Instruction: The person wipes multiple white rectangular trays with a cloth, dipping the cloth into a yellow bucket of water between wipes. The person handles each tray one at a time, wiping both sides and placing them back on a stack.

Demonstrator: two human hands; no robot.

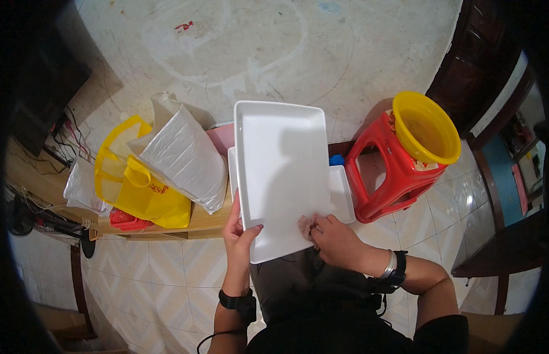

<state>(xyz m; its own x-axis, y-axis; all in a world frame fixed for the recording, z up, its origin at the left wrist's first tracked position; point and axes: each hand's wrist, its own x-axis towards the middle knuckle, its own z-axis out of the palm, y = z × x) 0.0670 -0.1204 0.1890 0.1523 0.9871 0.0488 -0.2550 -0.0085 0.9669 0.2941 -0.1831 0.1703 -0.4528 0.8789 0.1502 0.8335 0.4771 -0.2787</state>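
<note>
A white rectangular tray (274, 177) is tilted up in front of me, its inner face towards the camera. My left hand (241, 232) grips its lower left rim, the thumb over the edge. In my right hand (334, 239) is a crumpled pinkish cloth (307, 225), pressed to the tray's lower right corner. Behind the held tray, another white tray (341, 194) shows at the right, and a white rim shows at its left.
A yellow basin (427, 128) with liquid stands on a red plastic stool (385, 168) at the right. On a wooden bench (199, 221) at the left are a yellow bag (159, 199), a silvery insulated bag (186, 155) and a red basket (128, 220).
</note>
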